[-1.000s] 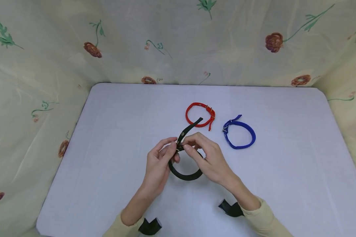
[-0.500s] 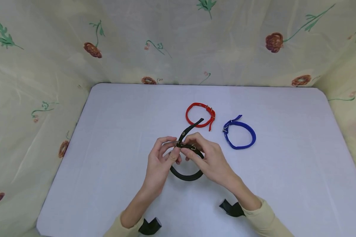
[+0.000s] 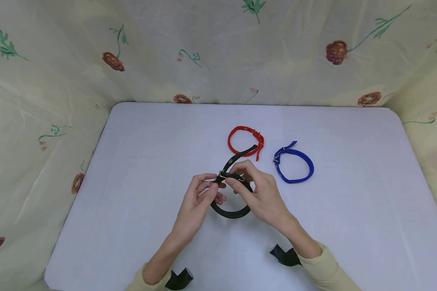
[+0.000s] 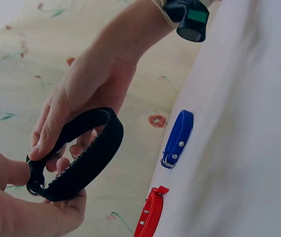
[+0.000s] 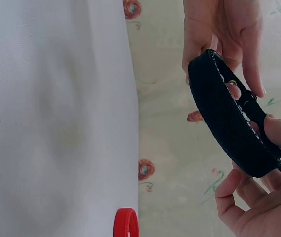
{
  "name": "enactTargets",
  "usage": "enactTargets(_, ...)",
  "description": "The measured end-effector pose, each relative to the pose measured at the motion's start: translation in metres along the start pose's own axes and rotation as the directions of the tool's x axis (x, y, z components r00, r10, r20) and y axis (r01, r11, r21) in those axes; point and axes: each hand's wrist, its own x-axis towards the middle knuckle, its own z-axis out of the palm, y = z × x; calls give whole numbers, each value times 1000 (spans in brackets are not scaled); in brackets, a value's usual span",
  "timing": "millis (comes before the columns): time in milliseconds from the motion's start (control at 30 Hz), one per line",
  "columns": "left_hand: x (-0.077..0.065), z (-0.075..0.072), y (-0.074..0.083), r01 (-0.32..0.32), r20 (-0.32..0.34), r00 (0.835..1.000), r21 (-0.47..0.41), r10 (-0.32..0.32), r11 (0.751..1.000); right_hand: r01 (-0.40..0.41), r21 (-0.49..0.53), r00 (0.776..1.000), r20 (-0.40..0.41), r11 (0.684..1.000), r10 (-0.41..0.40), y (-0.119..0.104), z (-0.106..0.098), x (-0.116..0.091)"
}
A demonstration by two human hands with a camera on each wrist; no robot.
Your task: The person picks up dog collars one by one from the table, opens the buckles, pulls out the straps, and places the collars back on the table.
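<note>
A black pet collar [image 3: 233, 214] with metal eyelets is looped into a ring, held just above the table by both hands. My left hand [image 3: 193, 208] pinches it at the buckle between thumb and fingers. Opposite, the thumb and fingertips of my right hand [image 3: 264, 194] grip the band just right of the buckle. The strap's free end sticks up and away, overlapping the red collar [image 3: 231, 141] from the head camera. In the right wrist view the black collar's [image 5: 229, 123] broad outer side faces the camera and partly hides the fingers. A blue collar [image 3: 301, 180] lies right of the red one.
Both loose collars lie buckled into rings on the white table [image 3: 149, 141], beyond the hands. Floral cloth [image 3: 218, 52] hangs behind the table and at its sides. Black camera mounts [image 3: 285, 256] sit on both wrists.
The strap's free end has shifted slightly right. The buckle area has come out from behind the fingers, and the left hand has moved a little lower along it. The red and blue collars stay put.
</note>
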Motion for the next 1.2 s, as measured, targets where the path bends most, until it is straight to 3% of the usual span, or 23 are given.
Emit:
enactTargets(833,3,0,-4,-43,80,996,102,35,994,-39,-14,996,-82,999,38,3,-2,0)
enactTargets(1067,7,2,-5,14,22,1000,60,-15,998,-64,-15,996,-60,998,63,2,-3,0)
enactTargets(1200,11,1,-5,6,21,1000,51,-7,999,-62,-13,997,-40,998,62,2,-3,0)
